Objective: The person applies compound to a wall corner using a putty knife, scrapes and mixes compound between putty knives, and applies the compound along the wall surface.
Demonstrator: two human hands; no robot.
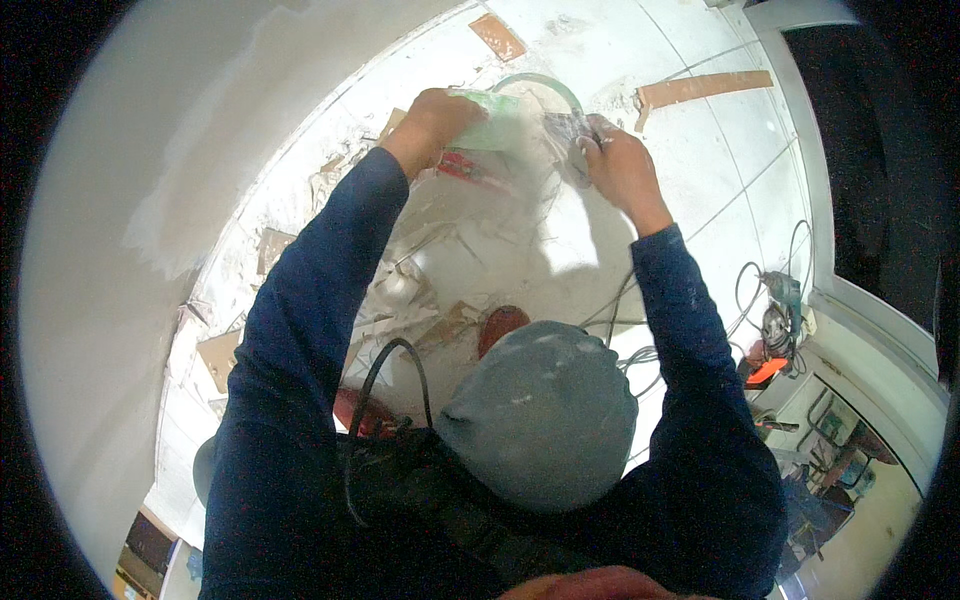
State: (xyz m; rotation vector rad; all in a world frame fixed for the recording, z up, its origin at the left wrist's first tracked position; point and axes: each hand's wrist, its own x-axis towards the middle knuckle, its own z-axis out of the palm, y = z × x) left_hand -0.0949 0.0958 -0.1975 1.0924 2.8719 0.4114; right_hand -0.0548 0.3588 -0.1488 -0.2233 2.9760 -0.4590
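Note:
My left hand [437, 122] is closed on a pale green, flat piece [490, 122], its far end blurred and whitish. Across from it, my right hand [622, 168] grips a flat greyish tool [566, 128]; its exact kind is unclear. Both hands are stretched far forward, close to a round container whose greenish rim [556, 84] curves behind them. Pale material shows inside that rim. A red and white item [468, 170] lies just below my left hand, partly covered.
Torn paper, cardboard scraps [268, 250] and white dust litter the tiled floor by the left wall [150, 200]. A cardboard strip [705, 90] lies at the far right. Cables and a corded power tool [782, 300] sit right, beside an orange object [766, 373]. My grey-clad knee [540, 420] is close.

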